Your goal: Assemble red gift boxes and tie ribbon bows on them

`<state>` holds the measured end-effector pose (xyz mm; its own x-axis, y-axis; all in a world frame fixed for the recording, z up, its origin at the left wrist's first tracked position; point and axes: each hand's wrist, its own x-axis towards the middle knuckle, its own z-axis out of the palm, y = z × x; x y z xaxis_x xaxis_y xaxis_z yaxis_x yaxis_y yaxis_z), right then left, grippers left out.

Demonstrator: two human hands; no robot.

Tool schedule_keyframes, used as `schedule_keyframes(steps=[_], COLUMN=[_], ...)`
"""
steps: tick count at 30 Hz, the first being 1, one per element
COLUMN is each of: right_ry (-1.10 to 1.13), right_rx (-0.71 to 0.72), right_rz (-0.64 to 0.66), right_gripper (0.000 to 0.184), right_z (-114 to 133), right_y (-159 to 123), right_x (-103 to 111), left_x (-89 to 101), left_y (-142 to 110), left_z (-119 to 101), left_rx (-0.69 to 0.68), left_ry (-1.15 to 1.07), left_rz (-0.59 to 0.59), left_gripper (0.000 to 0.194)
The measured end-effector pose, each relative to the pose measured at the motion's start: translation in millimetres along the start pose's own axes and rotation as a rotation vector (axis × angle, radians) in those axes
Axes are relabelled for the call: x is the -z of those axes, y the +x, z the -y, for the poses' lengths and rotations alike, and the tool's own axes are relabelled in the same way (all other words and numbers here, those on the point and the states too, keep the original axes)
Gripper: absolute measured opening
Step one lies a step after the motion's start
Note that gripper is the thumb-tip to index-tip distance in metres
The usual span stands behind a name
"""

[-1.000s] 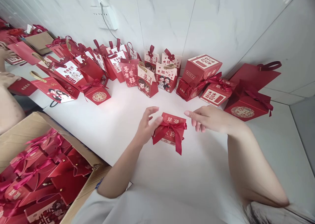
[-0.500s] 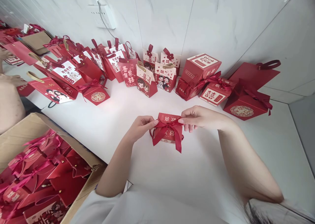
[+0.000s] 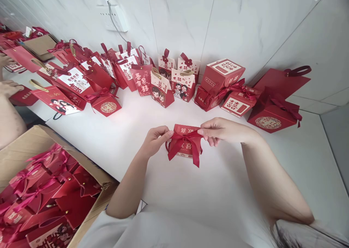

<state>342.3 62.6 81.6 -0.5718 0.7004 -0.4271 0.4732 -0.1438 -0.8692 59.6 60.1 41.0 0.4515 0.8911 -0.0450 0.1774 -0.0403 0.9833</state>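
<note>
A small red gift box (image 3: 182, 127) with gold lettering sits on the white table in front of me. Across its top runs a red ribbon (image 3: 184, 142) tied in a bow, its two tails hanging over the near side. My left hand (image 3: 157, 141) pinches the bow's left loop between thumb and fingers. On the other side, my right hand (image 3: 216, 131) pinches the right loop, and the bow is drawn out sideways between them. A twisted red cord shows at the box's left side.
Several red and white gift boxes (image 3: 163, 90) stand along the tiled wall. Stacked red boxes (image 3: 223, 73) and a larger red box (image 3: 272, 115) are at right. A cardboard carton (image 3: 89, 161) of red boxes is at lower left. A co-worker's hand (image 3: 9, 89) holds a box at far left.
Both hands and the bow have shifted very slightly; the loops remain pinched. At far left, the co-worker's hand has moved left and the red box there shows more.
</note>
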Motion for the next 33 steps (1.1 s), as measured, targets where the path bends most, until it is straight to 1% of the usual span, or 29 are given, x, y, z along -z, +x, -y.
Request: schedule_keyframes(steps=[2,5,7,10,12,15,18,22,24,26,28,31,33], right_ry=[0.002,-0.006,-0.003,0.038,0.067,0.077,0.073,0.089,0.09,0.083,0.076,0.065,0.073], right_rx=[-0.017,-0.032,-0.032,0.002,0.033,0.05,0.041,0.006,0.014,0.061,0.111,0.134,0.145], right_rz=[-0.055,-0.139,-0.131,-0.044,-0.014,-0.056,-0.118,-0.166,-0.187,-0.178,-0.164,-0.175,-0.205], right_gripper=[0.054,0.052,0.051,0.05,0.048,0.044,0.04,0.043,0.044,0.043,0.041,0.04,0.039], right_z=[0,1,1,1,1,1,0,-1,-2,-3,-5,-7,-8], right_y=[1,3,4,5,6,7,8,11,13,15,17,18,19], right_x=[0,-2,-3,-4,-4,-4,-3,-4,-5,-7,-9,-9,-9], left_x=[0.3,2.4,4.1,6.1,7.0,7.5,6.4,3.9,3.8,4.5,5.5,5.7,4.5], left_y=[1,1,1,1,1,0,0,0,0,-1,-1,-1,0], left_z=[-1,-2,-2,-1,0,2,4,3,0,-2,-4,-3,-1], left_rx=[0.006,0.032,0.04,0.055,0.053,0.029,0.014,0.022,0.054,0.084,0.095,0.097,0.098], left_ry=[0.007,0.022,0.025,0.029,0.054,0.094,0.091,0.04,-0.003,-0.032,-0.029,-0.048,-0.1], left_rz=[-0.021,0.024,0.076,0.139,0.16,0.175,0.159,0.13,0.177,0.241,0.279,0.303,0.282], left_gripper=[0.042,0.045,0.044,0.038,0.036,0.034,0.034,0.034,0.036,0.036,0.033,0.031,0.032])
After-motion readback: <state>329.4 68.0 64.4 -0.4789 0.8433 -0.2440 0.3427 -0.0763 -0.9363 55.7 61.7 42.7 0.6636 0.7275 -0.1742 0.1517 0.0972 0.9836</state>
